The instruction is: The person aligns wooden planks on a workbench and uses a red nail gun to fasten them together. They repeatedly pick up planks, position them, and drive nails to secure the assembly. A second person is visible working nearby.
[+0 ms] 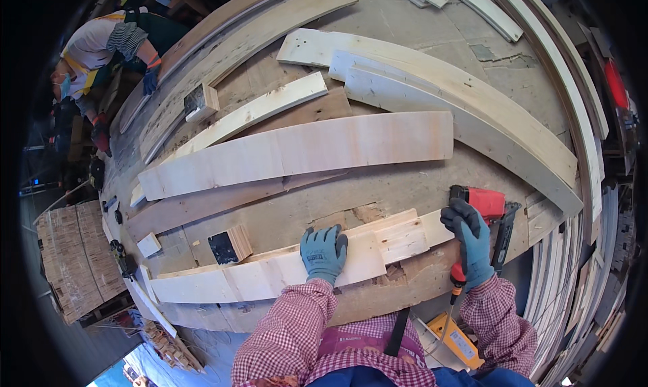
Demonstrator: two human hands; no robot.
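Note:
My left hand [323,253], in a blue-grey glove, lies on a long pale plywood strip [253,279] near the table's front edge. Its fingers are stretched out and slightly apart, pointing away from me. Behind the strip, pale lumber pieces [405,242] lie alongside and stick out past its right end. To the right, my right hand [474,244] is closed around the grip of a red and black nail gun [487,202]. The grip is mostly hidden by the glove. An air hose fitting [457,279] hangs below that hand.
Long boards [304,147] lie across the table [405,184]. Wood blocks [231,245] with dark faces stand at the left. A yellow box [459,346] is by my waist. At the far left, a co-worker [101,49] leans over the table. Stacked strips [560,272] fill the right.

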